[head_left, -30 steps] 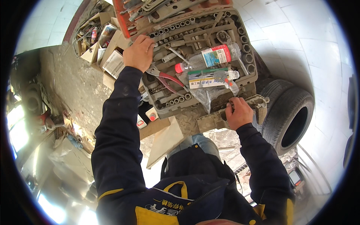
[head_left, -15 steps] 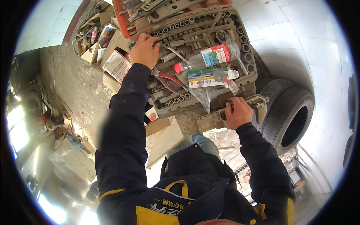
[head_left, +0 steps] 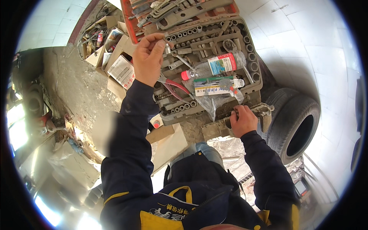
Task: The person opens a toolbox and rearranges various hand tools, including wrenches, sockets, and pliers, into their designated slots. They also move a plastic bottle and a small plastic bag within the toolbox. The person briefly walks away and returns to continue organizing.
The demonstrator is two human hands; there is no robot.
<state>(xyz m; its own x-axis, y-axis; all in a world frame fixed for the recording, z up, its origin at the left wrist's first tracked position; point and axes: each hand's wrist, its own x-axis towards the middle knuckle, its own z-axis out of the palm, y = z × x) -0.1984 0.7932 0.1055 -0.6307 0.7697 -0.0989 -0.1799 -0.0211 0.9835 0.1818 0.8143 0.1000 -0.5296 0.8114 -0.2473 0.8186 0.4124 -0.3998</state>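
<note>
My left hand [head_left: 147, 59] is raised over the left side of an open socket-set case [head_left: 251, 89]. Between its thumb and fingers it pinches a small silvery socket [head_left: 167, 49]. My right hand [head_left: 243, 122] is closed, its curled fingers resting at a dirty metal drawer edge [head_left: 214, 128] below the case; whether they hold something is hidden. On the case lie a clear plastic bottle [head_left: 222, 64] with a red cap, a green-and-white box [head_left: 214, 86] in clear plastic, and red-handled pliers [head_left: 177, 89]. A ratchet wrench [head_left: 230, 46] sits in the case's upper right.
The case's orange lid [head_left: 128, 19] holds wrenches. Left of it stand cardboard boxes [head_left: 122, 72] with cans and parts. Black tyres [head_left: 295, 124] lean at the right, beside a white tiled wall [head_left: 291, 69]. A cardboard flap [head_left: 170, 143] sticks out near my legs.
My left hand has lifted from the case's left edge and turned, and a small socket now shows in its fingers. My right hand has stayed at the drawer edge.
</note>
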